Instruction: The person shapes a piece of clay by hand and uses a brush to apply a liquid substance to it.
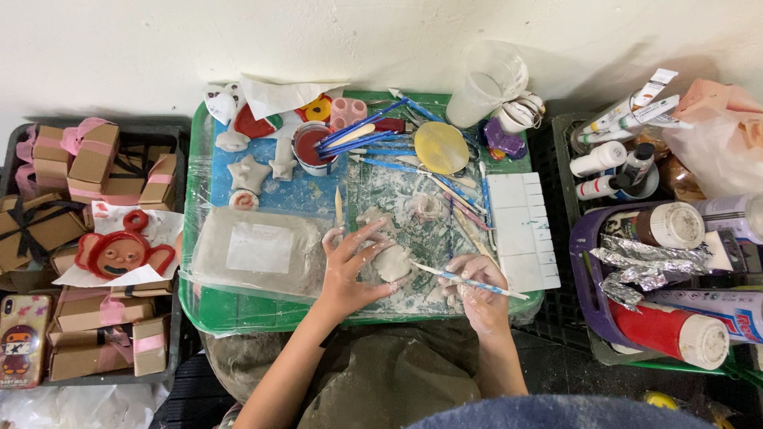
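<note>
Left hand [350, 266] presses clay lump [393, 262]; right hand [477, 286] grips blue tool [469, 281].

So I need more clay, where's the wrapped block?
The wrapped clay block lies at the green tray's front left, just left of the left hand.

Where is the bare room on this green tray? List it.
Little room. One patch on the blue mat, between the clay stars and the wrapped clay block. The white palette top is bare. Crowded: the tool pile behind, and around the left hand and right hand.
</note>
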